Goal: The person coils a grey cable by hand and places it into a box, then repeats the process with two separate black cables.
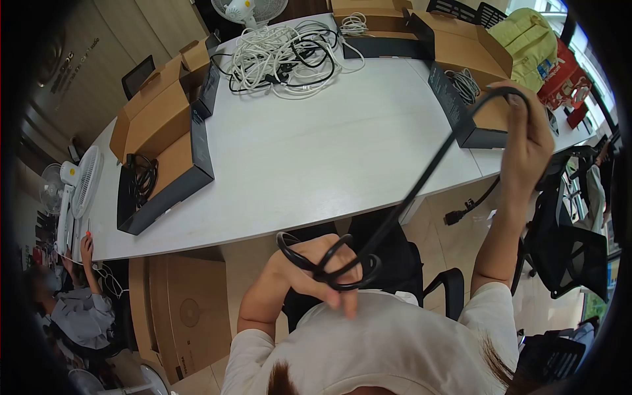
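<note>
A black cable [421, 184] runs between my two hands. Several of its loops go round my left hand [326, 266], which is near my chest with its fingers bent around them. My right hand [526, 135] is raised at the right, pinching the cable at the top of a bend. Below my right hand the cable's plug end [454, 216] hangs beside the table edge. On the white table [316, 151] lies a tangled pile of white and black cables [283, 56].
Open cardboard boxes hold coiled cables: a left box [164, 155], a back box [388, 46] and a right box [487, 112]. A white fan [85, 181] stands at the left. Another person [82, 316] sits at the lower left. A chair [566, 230] is at the right.
</note>
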A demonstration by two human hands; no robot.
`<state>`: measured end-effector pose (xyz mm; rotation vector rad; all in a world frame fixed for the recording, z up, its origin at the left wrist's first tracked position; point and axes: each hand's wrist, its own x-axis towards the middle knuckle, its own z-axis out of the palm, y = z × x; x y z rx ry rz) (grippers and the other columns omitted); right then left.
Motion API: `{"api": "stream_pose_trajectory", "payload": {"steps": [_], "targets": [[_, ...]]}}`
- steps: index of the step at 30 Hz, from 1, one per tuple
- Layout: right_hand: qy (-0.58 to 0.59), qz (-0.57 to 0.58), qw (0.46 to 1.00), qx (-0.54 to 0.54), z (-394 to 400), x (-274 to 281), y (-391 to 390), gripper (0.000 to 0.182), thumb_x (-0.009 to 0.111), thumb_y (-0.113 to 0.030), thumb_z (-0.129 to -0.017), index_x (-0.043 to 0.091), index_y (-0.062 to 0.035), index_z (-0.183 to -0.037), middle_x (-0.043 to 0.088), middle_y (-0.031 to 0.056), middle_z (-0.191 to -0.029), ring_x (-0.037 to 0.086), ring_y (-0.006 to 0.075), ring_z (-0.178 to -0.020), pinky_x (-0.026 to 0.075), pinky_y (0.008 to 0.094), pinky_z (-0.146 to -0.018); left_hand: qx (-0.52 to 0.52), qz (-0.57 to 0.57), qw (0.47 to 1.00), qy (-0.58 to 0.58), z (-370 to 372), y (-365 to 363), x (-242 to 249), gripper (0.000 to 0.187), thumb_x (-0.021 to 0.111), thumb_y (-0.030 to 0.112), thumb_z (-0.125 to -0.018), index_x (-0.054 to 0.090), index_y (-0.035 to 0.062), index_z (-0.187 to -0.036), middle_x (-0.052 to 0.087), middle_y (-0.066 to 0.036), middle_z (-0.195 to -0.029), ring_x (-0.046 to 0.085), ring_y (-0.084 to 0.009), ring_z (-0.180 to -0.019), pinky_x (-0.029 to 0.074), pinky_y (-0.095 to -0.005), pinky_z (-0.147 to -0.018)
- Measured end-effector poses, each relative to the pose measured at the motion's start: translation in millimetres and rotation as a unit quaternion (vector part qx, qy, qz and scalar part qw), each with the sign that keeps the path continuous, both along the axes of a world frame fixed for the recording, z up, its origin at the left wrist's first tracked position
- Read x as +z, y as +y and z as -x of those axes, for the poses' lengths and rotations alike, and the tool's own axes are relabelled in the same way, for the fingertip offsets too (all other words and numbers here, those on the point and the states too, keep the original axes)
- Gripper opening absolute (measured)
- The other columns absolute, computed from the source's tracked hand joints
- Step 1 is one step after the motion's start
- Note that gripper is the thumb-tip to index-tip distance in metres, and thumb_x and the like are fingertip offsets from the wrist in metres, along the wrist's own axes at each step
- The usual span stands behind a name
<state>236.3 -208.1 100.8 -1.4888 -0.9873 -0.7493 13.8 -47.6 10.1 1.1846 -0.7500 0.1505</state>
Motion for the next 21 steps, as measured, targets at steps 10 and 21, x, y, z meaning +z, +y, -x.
{"api": "stream_pose_trajectory", "payload": {"steps": [10, 21], "targets": [[-0.132, 0.191, 0.973, -0.012, 28.0, -90.3, 46.0, 0.016, 0.071, -0.014, -0.077, 0.061, -0.006, -0.086, 0.052, 0.0058, -0.065, 0.052, 0.021, -0.051, 0.039, 0.0296, -0.047, 0.049, 0.532, 0.83, -0.159, 4.0, 31.2, 45.6, 0.052, 0.04, 0.037, -0.097, 0.026, 0.0181, -0.143, 0.058, 0.014, -0.073, 0.044, -0.0039, -0.053, 0.033, -0.029, -0.105], [-0.364, 0.123, 0.917, 0.107, 50.2, -118.9, 28.1, 0.035, 0.077, -0.035, -0.064, 0.059, -0.006, -0.072, 0.032, -0.0013, -0.054, 0.038, 0.0125, -0.044, 0.028, 0.0234, -0.04, 0.655, 0.042, 0.747, -0.11, -49.2, 43.2, 13.2, 0.132, 0.049, 0.086, -0.058, -0.002, 0.0017, -0.145, 0.014, -0.019, -0.151, 0.011, -0.0286, -0.141, 0.006, -0.0447, -0.113]]}}
